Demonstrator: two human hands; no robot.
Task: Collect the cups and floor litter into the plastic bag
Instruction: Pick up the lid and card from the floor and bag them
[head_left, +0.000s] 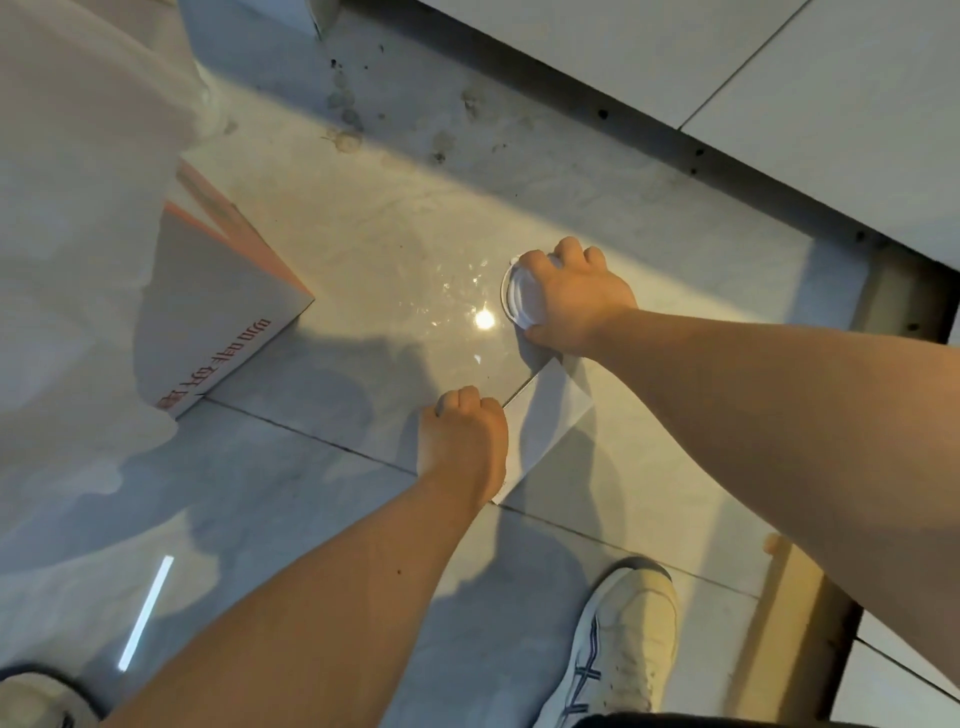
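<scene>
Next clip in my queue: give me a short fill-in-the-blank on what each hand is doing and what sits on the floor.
1. The right hand grips a white ____ from above.
2. The left hand pinches a flat sheet of ____ lying on the floor.
3. The box with orange trim lies to the ____ of both hands.
4. One ____ shows near the bottom edge, right of the left forearm.

Missing words: cup; paper; left; shoe

Glossy grey floor tiles (322, 499) with dark grout lines, pretty grimy up top with dirt spots (343, 104). A bright light glare (484, 319) bounces off the middle. White-and-orange cardboard box (218, 312) sits left, tiled step (779, 78) upper right.
</scene>
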